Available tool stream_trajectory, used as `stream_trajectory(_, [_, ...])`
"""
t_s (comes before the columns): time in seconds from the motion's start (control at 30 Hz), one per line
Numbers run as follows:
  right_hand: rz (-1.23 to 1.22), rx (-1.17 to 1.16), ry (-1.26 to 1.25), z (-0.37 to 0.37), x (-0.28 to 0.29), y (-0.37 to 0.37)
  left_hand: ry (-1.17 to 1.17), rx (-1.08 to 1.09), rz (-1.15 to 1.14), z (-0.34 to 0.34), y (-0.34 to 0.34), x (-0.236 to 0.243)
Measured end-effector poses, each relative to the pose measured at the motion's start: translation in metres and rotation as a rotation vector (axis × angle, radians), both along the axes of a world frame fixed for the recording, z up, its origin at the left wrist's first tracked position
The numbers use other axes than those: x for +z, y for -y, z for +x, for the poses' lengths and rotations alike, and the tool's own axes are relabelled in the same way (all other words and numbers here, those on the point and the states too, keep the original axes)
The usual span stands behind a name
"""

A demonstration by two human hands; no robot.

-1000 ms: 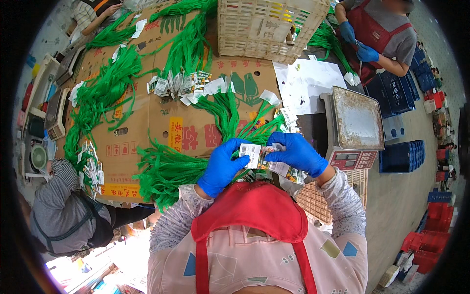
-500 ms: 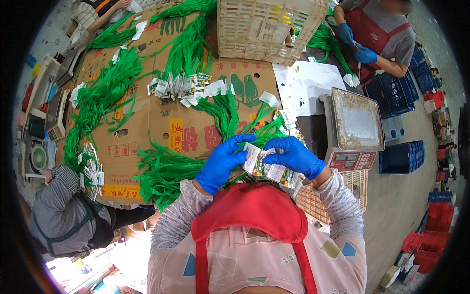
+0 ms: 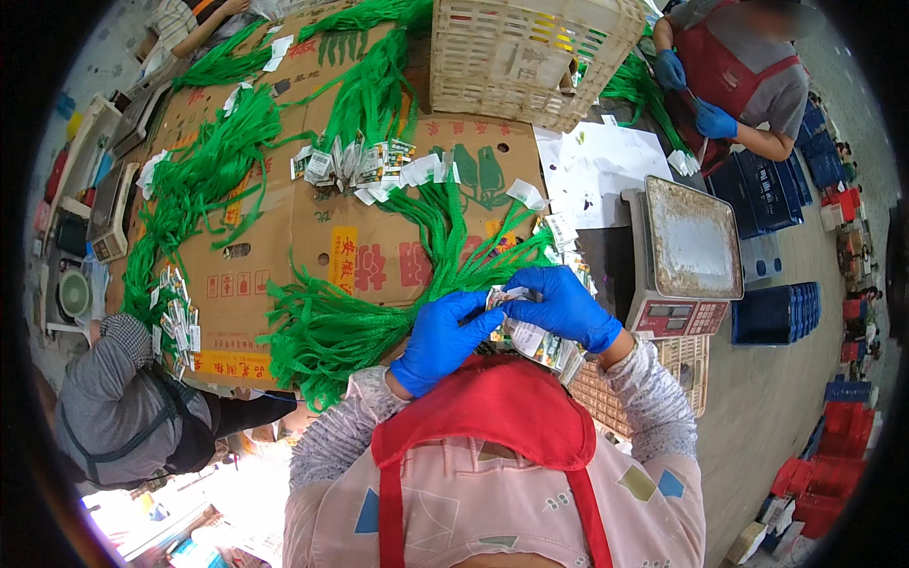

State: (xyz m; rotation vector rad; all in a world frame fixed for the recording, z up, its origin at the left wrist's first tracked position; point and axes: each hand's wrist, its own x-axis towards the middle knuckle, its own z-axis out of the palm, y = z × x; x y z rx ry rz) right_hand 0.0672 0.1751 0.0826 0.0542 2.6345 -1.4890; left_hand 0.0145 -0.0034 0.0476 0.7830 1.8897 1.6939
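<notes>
Both my hands wear blue gloves and meet at the near edge of the cardboard-covered table. My left hand (image 3: pixel 437 343) is closed, its fingertips at the printed label (image 3: pixel 499 296) of a green mesh bag. My right hand (image 3: pixel 566 309) pinches the same label from the other side. More labels (image 3: pixel 538 343) hang in a bunch below my right hand, against my red apron. Green mesh bags (image 3: pixel 352 322) lie in a bundle left of my hands, their loose ends spread out. Further labels (image 3: pixel 559 230) lie just beyond my right hand.
A grimy-topped scale (image 3: pixel 694 241) stands at right, with a beige plastic crate (image 3: pixel 686 369) below. Another crate (image 3: pixel 530 62) sits at the far side. More mesh bags (image 3: pixel 213 156) cover the left. Co-workers are at far right, left and far left.
My left hand has dropped slightly and moved right, closer to the right hand. My right fingers have shifted left over the label, which is now mostly covered.
</notes>
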Motion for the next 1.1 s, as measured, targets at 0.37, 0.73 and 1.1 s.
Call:
stream_trajectory(0.37, [0.053,0.035,0.03,-0.005,0.002,-0.002,0.029,0.011,-0.032,0.0,-0.001,-0.012])
stream_trajectory(0.73, [0.017,0.018,0.037,-0.002,-0.012,-0.004,0.158,0.056,-0.064,-0.002,-0.004,-0.017])
stream_trajectory(1.1, [0.086,-0.047,-0.002,-0.004,-0.018,0.007,0.223,0.204,0.058,0.0,-0.012,-0.03])
